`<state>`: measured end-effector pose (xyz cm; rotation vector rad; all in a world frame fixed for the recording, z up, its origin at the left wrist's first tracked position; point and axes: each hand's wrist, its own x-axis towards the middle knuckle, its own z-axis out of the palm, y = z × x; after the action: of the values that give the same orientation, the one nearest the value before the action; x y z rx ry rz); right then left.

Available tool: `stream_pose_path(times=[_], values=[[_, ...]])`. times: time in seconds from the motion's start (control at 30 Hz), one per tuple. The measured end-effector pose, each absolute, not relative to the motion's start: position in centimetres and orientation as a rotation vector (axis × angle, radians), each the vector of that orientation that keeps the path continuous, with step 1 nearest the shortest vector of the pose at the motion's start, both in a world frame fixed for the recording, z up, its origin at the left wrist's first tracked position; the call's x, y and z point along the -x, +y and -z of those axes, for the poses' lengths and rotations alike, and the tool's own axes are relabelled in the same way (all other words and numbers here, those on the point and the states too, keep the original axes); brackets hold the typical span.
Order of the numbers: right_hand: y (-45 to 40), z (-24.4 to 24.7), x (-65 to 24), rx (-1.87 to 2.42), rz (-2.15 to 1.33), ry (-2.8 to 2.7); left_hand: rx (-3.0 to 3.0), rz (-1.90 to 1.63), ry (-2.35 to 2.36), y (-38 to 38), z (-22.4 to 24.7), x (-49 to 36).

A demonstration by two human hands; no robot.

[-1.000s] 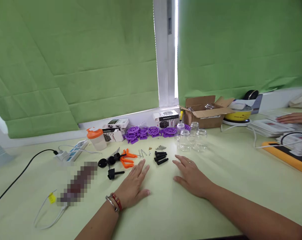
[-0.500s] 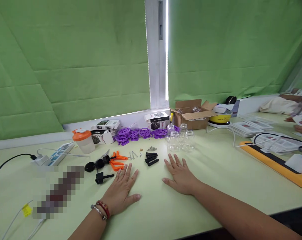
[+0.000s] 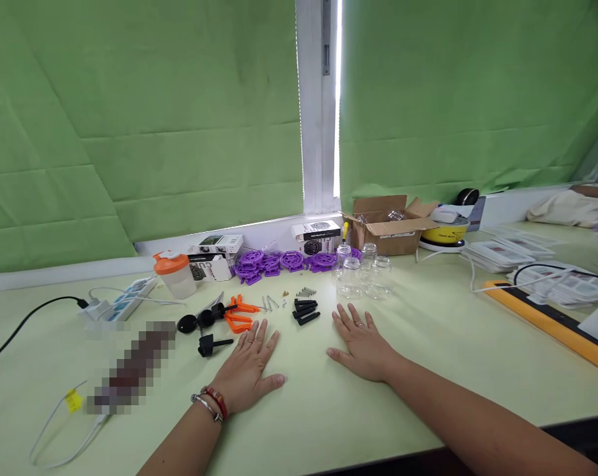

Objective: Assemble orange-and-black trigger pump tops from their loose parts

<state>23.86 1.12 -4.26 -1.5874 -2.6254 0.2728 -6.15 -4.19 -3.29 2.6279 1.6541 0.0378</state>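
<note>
My left hand [image 3: 249, 370] lies flat on the pale table with its fingers spread, just right of a black part with a stem [image 3: 213, 344] and below orange clips [image 3: 239, 322]. Palm down too, my right hand [image 3: 362, 347] rests below the clear glass jars [image 3: 351, 281], fingers apart. Neither holds anything. Several black sticks [image 3: 305, 312] lie between and beyond the hands, near small springs [image 3: 306, 291] and screws [image 3: 269, 303]. Purple wheel-shaped parts [image 3: 293, 261] line the back.
Behind stand a shaker cup [image 3: 176, 274], printed boxes [image 3: 316, 238] and an open carton [image 3: 390, 231]. A power strip [image 3: 130, 301] and cables are at left. An orange-and-black device [image 3: 551, 320] and stacked cards [image 3: 501, 254] lie at right.
The view has shifted a little, so the scene sits further right. Both my hands stay flat on the table. The other person's hands at the right have almost left the view.
</note>
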Motion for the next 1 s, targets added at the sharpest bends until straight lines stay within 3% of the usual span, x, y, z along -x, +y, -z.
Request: stream_pose_path(times=[0.73, 0.87, 1.0], values=[[1.5, 4.9, -24.1, 1.568, -0.275, -2.618, -2.632, -0.099, 1.575, -4.7, 2.2, 6.1], [1.6, 5.0, -24.1, 1.572, -0.282, -2.619, -2.675, -0.546, 1.994, -4.8, 0.8, 7.4], [1.7, 5.2, -24.1, 1.578, -0.285, -2.625, -2.137, -0.808, 2.66, -4.8, 0.0, 9.4]])
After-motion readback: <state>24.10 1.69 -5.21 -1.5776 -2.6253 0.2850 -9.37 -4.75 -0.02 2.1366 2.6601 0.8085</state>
